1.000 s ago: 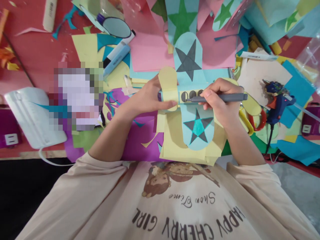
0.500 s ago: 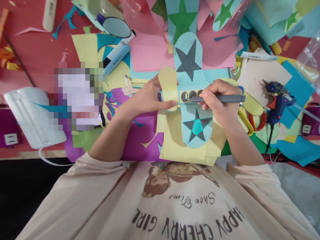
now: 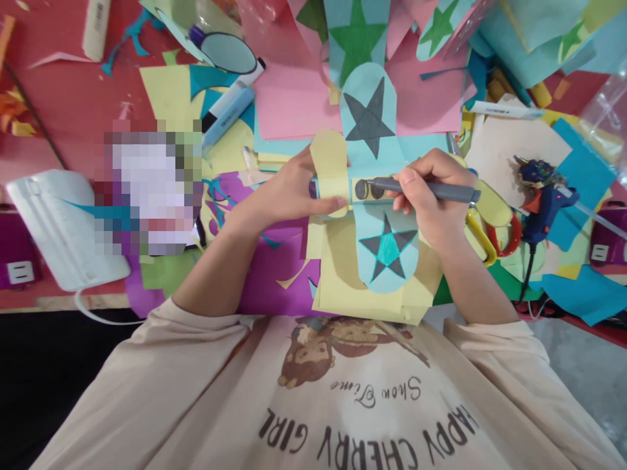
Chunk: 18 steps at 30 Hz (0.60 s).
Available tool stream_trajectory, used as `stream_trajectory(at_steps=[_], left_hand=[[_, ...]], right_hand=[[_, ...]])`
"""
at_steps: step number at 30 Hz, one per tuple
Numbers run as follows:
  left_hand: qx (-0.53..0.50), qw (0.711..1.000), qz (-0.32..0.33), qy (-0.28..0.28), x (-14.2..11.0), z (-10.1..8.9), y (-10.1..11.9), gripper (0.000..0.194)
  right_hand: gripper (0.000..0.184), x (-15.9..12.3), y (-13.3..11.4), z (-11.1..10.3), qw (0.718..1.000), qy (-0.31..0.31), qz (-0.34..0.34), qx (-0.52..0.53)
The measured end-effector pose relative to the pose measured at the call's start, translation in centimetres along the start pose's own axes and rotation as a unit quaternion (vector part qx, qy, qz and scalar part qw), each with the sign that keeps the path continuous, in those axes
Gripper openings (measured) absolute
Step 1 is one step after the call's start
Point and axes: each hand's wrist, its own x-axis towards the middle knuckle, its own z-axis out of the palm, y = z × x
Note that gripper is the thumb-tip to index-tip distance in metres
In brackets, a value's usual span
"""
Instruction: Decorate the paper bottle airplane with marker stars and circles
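My right hand (image 3: pixel 428 196) grips a dark grey marker pen (image 3: pixel 453 190). Its tip is at the leftmost black circle on a small yellow label (image 3: pixel 356 197), where a row of dark circles is drawn. My left hand (image 3: pixel 281 196) pinches a pale yellow, round-ended paper strip (image 3: pixel 329 156), thumb at its lower end and fingers behind it. Below the label hangs a light blue rounded paper flap (image 3: pixel 367 277) bearing a dark star with a teal centre. Above is another light blue piece with a dark star (image 3: pixel 371 121).
Coloured paper sheets and scraps cover the red table. A blue glue gun (image 3: pixel 541 212) and red-handled scissors (image 3: pixel 509 238) lie at right. At left are a white device with a cable (image 3: pixel 63 228), a blurred-out patch and a light blue marker (image 3: pixel 229 114).
The marker's tip has shifted slightly up on the leftmost circle, and more of that circle is filled dark. My left hand stays put.
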Motion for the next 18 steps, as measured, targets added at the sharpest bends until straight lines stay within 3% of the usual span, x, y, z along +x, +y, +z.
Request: stream_trajectory(at_steps=[7,18], left_hand=[[0.0,1.0,0.006,-0.005,0.1,0.0,0.0,0.066],[-0.001,1.0,0.009,-0.003,0.1,0.0,0.1,0.064]], right_hand=[[0.046,-0.1,-0.3,0.0,0.999,-0.006,0.014,-0.034],[0.042,-0.1,0.8,-0.2,1.0,-0.017,-0.022,-0.002]])
